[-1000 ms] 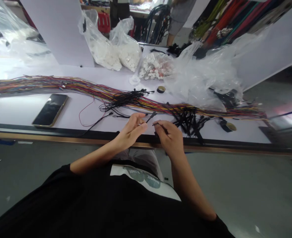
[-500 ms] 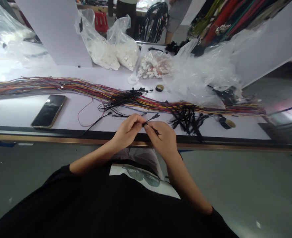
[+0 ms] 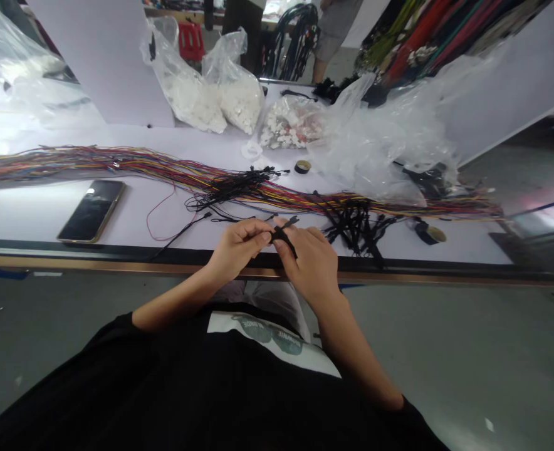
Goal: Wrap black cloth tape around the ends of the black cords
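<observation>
Close together at the table's front edge, both my hands work on one short black cable (image 3: 284, 235) with a small connector at its end. My left hand (image 3: 234, 250) is closed, pinching the cable between thumb and fingertips. On the cable's other side, my right hand (image 3: 313, 260) grips it with thumb and index finger, its other fingers curled. Just right of my hands lies a pile of black cables (image 3: 352, 228) with wrapped sections. More thin black cables (image 3: 239, 186) rest behind my hands on a long bundle of coloured wires (image 3: 159, 164).
A phone (image 3: 91, 212) lies at the left. Black tape rolls stand behind my hands (image 3: 302, 166) and at the right (image 3: 430, 233). Clear bags of white parts (image 3: 239, 103) and crumpled plastic (image 3: 375, 150) line the back. People stand beyond the table.
My hands have shifted slightly on the cable. The right fingers have spread and moved up, and a wider black strip now shows between my hands.
</observation>
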Demonstrator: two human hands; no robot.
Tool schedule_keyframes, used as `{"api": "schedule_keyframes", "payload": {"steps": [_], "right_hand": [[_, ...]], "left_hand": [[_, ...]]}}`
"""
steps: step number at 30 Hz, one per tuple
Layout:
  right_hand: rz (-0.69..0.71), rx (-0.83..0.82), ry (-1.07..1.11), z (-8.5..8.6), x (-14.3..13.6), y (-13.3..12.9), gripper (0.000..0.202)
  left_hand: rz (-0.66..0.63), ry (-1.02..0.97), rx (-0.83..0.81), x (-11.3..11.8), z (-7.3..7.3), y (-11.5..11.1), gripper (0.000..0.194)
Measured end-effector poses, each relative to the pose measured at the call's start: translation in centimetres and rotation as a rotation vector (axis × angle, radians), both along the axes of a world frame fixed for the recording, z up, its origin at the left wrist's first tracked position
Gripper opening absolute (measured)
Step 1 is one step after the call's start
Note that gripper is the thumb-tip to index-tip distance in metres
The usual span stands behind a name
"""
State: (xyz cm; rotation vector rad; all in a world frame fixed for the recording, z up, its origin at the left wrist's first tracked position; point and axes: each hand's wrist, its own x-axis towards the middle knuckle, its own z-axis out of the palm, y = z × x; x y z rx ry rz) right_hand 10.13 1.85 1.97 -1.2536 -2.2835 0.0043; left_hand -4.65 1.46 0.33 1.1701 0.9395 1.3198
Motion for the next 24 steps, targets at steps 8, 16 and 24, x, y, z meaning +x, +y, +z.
{"api": "schedule_keyframes", "payload": {"steps": [8, 16, 24], "right_hand": [[0.094, 0.095, 0.304, -2.2, -0.4, 0.8, 0.025], [0.332, -0.298, 0.759, -2.5, -0.2, 1.0, 0.014], [-0.02, -0.357, 0.861, -1.9, -0.1, 0.8, 0.014]], "left_hand": [[-0.503, -0.429, -0.486, -0.6, -1.0, 1.2, 0.033], [-0.337, -0.448, -0.384, 0.6, -1.5, 1.0, 0.027], [-0.103, -0.038, -0.003, -0.5, -1.0, 0.4, 0.011]]}}
